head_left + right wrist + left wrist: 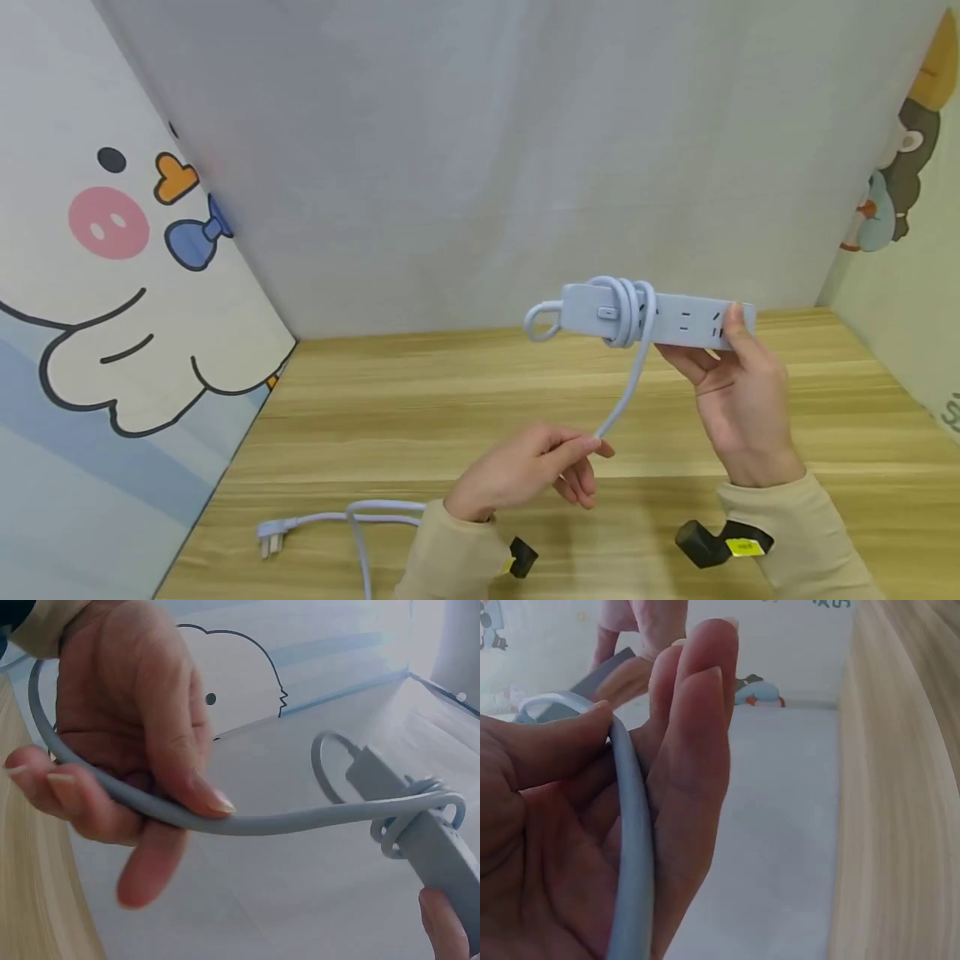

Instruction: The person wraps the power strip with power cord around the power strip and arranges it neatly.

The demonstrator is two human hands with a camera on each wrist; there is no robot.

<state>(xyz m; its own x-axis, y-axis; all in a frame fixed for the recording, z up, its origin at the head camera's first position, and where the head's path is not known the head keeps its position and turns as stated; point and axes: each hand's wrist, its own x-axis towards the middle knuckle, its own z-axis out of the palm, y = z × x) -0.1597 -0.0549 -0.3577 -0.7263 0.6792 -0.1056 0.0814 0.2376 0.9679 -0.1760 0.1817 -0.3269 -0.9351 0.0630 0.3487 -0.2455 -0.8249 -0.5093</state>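
Observation:
A white power strip (697, 321) is held up above the table, gripped near its right end by my right hand (742, 400), thumb on the socket face and fingers beneath. Its cord (621, 312) loops several times around the strip's left part, beside the switch. From those turns the cord runs down to my left hand (532, 467), which pinches it between thumb and forefinger. In the left wrist view the cord (632, 847) crosses the palm. The right wrist view shows the cord (300, 820) stretched between the left hand and the strip (427, 836).
The cord's plug (272, 533) lies on the wooden table (375, 400) at the left, with slack cord (363, 542) beside the left sleeve. A pale curtain-like backdrop (487, 183) stands behind, and cartoon panels (97, 333) flank the table. Each wrist carries a black mount (705, 543).

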